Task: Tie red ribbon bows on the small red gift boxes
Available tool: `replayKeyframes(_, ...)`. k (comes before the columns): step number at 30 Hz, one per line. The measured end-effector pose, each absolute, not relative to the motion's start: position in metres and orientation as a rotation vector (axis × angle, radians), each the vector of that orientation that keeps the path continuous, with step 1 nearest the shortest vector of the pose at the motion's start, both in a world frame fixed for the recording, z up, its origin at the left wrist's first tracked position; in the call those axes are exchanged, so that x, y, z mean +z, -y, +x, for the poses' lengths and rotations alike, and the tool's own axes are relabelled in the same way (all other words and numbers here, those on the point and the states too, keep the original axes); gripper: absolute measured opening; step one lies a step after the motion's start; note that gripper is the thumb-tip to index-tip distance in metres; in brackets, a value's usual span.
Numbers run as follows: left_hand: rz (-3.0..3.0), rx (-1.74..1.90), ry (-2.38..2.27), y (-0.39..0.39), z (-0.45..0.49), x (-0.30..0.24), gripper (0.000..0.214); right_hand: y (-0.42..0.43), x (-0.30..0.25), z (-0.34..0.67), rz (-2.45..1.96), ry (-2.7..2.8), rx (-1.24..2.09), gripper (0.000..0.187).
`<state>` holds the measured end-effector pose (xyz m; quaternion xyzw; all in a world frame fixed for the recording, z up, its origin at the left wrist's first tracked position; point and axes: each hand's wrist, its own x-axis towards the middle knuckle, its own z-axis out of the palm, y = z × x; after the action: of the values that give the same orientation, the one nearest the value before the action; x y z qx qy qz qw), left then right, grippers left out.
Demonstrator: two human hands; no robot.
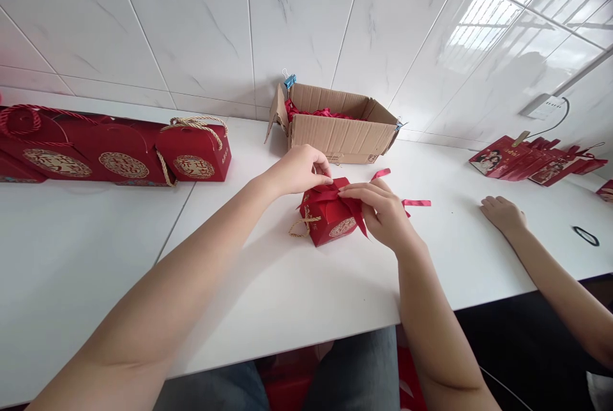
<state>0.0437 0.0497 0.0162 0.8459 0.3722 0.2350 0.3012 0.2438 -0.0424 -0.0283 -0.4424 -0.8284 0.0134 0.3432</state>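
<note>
A small red gift box [330, 219] with gold rope handles and a gold emblem sits on the white table [287, 296] in front of me. A red ribbon [335, 194] lies across its top, with loose ends trailing to the right. My left hand [299, 170] is closed, pinching the ribbon at the box's top left. My right hand [383, 210] pinches the ribbon from the right and covers the box's right side.
An open cardboard box [335, 133] holding red ribbons stands behind, against the tiled wall. Finished red gift boxes [194, 152] line the left. Flat red box blanks [527, 159] lie at the far right. Another person's hand [502, 213] rests on the table by a black ring [585, 236].
</note>
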Motion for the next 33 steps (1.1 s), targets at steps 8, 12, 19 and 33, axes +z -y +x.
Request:
replayKeyframes(8,2.279,0.639,-1.000,-0.0500,0.0438,0.0158,0.009,0.0381,-0.0347,0.2398,-1.201,2.112,0.050,0.048)
replayKeyframes(12,2.249,0.647,-0.996,-0.0488,0.0440,0.0159,0.008,0.0383,-0.0361,0.2391,-1.272,2.170,0.011,0.054)
replayKeyframes(19,2.243,0.667,-0.992,-0.0501,0.0449,0.0145,0.007,0.0390,-0.0352,0.2380,-1.263,2.167,-0.026,0.054)
replayKeyframes(33,2.197,0.655,-1.003,-0.0535,0.0433,0.0112,0.008,0.0397,-0.0328,0.2377,-1.193,2.201,-0.072,0.047)
